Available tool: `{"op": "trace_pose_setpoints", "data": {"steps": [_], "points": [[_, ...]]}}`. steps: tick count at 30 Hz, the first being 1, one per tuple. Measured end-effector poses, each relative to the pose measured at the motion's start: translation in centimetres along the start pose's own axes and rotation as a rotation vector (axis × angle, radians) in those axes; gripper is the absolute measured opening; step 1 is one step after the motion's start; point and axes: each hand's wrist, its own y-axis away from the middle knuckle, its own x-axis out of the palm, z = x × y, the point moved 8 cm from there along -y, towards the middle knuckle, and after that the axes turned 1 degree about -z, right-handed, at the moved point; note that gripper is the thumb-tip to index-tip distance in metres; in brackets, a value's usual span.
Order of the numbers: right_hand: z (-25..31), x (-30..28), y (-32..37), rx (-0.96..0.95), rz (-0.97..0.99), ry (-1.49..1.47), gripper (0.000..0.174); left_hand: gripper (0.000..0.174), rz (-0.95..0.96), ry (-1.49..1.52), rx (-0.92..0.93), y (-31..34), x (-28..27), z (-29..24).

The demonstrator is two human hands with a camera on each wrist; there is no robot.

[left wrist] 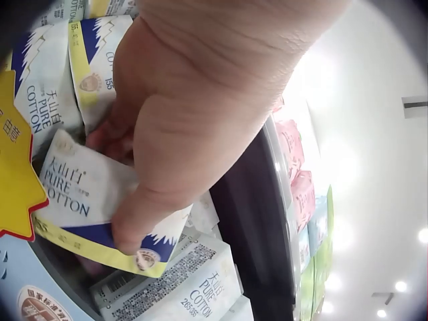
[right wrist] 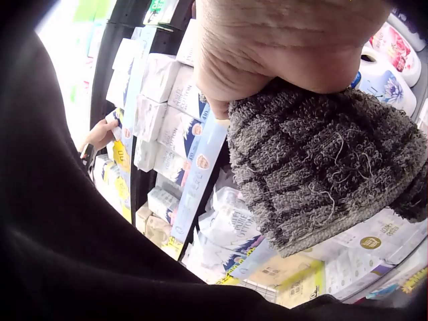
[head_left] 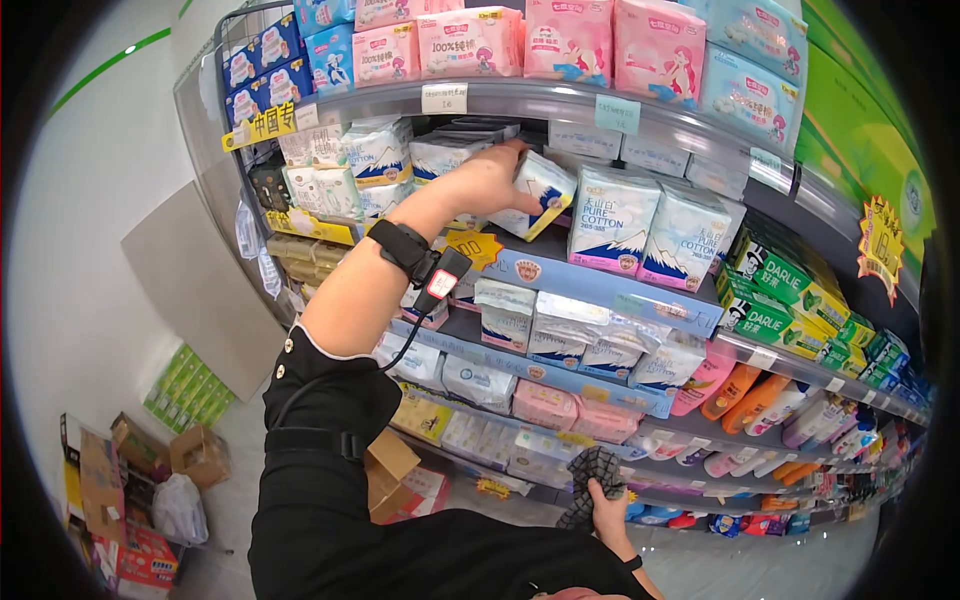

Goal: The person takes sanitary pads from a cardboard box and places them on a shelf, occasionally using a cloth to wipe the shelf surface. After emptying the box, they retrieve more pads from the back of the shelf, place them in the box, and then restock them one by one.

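Observation:
My left hand (head_left: 487, 185) grips a small Pure Cotton sanitary pad pack (head_left: 545, 198) at the upper shelf. The pack is white and blue with a yellow band, and it is tilted. In the left wrist view the thumb (left wrist: 136, 227) presses its printed front, while the other fingers are partly hidden behind it. Similar packs (left wrist: 50, 93) stand beside it, and larger Pure Cotton packs (head_left: 612, 220) are to its right. Lower down, my right hand (head_left: 608, 512) holds a dark grey checked towel (right wrist: 321, 160), bunched and hanging in front of the lower shelves.
Pink packs (head_left: 568, 42) line the shelf above, behind a rail (head_left: 540, 95) with price tags. Darlie toothpaste boxes (head_left: 780, 270) fill the right side, with bottles (head_left: 745, 395) below. Cardboard boxes (head_left: 200, 455) and a plastic bag (head_left: 180, 508) lie on the floor at left.

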Motion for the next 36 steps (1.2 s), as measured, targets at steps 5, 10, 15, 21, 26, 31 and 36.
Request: {"op": "trace_pose_setpoints", "data": {"steps": [5,10,15,21,26,31,36], "points": [[-0.4,0.2,-0.1,0.005,0.008,0.018,0.031,0.081,-0.034,-0.010,0.041,1.1,-0.1,-0.8],[-0.3,0.5,-0.2,-0.028,-0.005,0.019,0.030,0.075,-0.046,-0.039,0.018,1.5,0.1,-0.9],[-0.7,0.7,-0.3,-0.003,0.029,0.012,0.033,0.074,-0.251,-0.376,0.171,2.7,-1.4,-3.9],[-0.8,0.9,-0.3,0.022,0.014,0.020,0.033,0.071,-0.114,-0.564,0.248,2.8,-0.5,-6.5],[-0.9,0.7,-0.3,-0.012,0.005,0.011,0.032,0.055,-0.259,-0.291,0.094,4.0,-4.3,-4.6],[-1.4,0.5,-0.4,0.006,0.030,0.013,0.034,0.041,-0.817,-0.079,0.084,8.5,-4.7,-1.9],[-1.4,1.5,-1.0,-0.002,0.069,0.004,0.040,0.042,-0.714,0.302,-0.205,8.1,-0.8,2.2]]}}
